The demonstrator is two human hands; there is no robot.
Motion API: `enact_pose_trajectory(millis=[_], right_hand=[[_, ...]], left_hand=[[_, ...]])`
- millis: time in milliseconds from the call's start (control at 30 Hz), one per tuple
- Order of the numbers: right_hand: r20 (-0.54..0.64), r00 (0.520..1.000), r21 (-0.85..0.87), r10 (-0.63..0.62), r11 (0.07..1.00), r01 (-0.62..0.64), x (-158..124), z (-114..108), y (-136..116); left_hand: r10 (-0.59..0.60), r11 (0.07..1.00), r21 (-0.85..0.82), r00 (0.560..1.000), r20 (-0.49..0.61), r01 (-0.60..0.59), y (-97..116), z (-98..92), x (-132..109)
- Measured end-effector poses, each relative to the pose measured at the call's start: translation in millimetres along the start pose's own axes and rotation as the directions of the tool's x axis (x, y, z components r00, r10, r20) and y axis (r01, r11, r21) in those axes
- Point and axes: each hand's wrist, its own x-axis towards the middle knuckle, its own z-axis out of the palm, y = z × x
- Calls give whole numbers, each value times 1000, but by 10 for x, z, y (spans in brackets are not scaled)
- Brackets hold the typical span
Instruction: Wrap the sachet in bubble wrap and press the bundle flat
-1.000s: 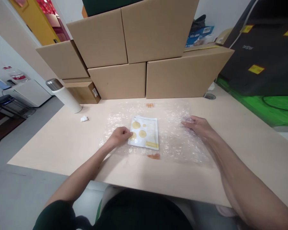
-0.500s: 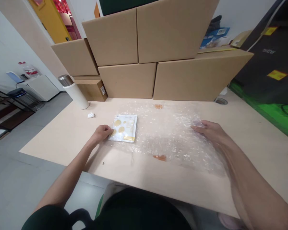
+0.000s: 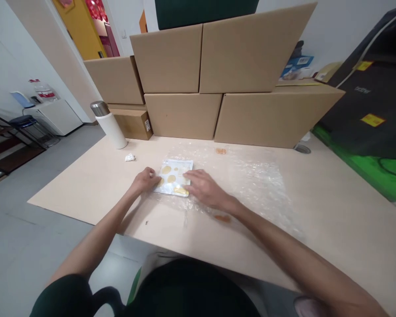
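A flat white packet (image 3: 174, 177) with yellow spots lies on a sheet of clear bubble wrap (image 3: 254, 185) on the table. My left hand (image 3: 145, 180) grips the packet's left edge, thumb on top; whether it also pinches the bubble wrap under it I cannot tell. At the packet's right edge is my right hand (image 3: 204, 188), its fingers bent over that side and holding it. The right part of the wrap lies loose and crinkled. Two brown tape pieces show at the wrap's far and near edges, the near tape (image 3: 222, 218) beside my right wrist.
Cardboard boxes (image 3: 183, 116) are stacked along the table's back. A white bottle with a metal cap (image 3: 111, 127) stands at the back left, near a crumpled white scrap (image 3: 130, 157). A roll of tape (image 3: 302, 149) sits at the back right. The table's front edge is close to my body.
My right hand has let go of the bubble wrap's right side and moved left to the packet's right edge. The wrap has settled flatter. My left hand stays on the packet.
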Motion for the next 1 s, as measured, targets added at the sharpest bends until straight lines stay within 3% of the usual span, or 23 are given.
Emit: enact_pose_trajectory(millis=[67, 167, 233, 333, 400, 500, 567, 633, 700, 767, 833, 900, 967, 1000], right_hand=[[93, 996, -73, -3, 997, 10, 162, 268, -16], [76, 996, -113, 38, 993, -29, 242, 458, -11], [32, 999, -31, 41, 999, -40, 212, 449, -24], [-23, 995, 250, 100, 964, -91, 104, 311, -63], [-20, 975, 492, 221, 851, -183, 15, 196, -72], [49, 915, 769, 400, 569, -290, -121, 51, -29], [85, 876, 857, 475, 413, -307, -214, -29, 31], [103, 840, 894, 533, 320, -313, -317, -109, 102], [102, 803, 904, 587, 282, -321, -434, -190, 181], [93, 777, 891, 622, 297, -344, -557, -268, 264], [63, 762, 830, 644, 391, -399, -658, -333, 349], [-92, 763, 668, 639, 608, -428, -708, -374, 426], [-299, 792, 407, 533, 822, -399, -690, -379, 485], [-351, 819, 282, 454, 885, -371, -659, -366, 503]], left_hand=[[2, 999, -54, 999, 39, 0, 6, -14, -15], [49, 989, -143, 995, 88, -36, 78, -78, -108], [110, 972, -217, 989, 98, -86, 197, -134, -223], [273, 895, -393, 955, 113, -209, 485, -168, -433], [381, 838, -468, 915, 132, -281, 706, -116, -556], [530, 791, -442, 835, 149, -423, 982, 92, -640], [628, 755, -366, 759, 169, -544, 1094, 298, -625], [687, 725, -267, 692, 221, -635, 1152, 522, -579], [674, 729, -131, 671, 310, -672, 1175, 726, -539], [629, 732, 14, 683, 372, -681, 1183, 879, -523], [621, 706, 99, 681, 389, -701, 1188, 972, -534], [645, 674, 132, 666, 376, -727, 1193, 1013, -554], [661, 652, 147, 652, 372, -744, 1189, 1025, -565], [662, 648, 145, 648, 377, -747, 1178, 1024, -562]])
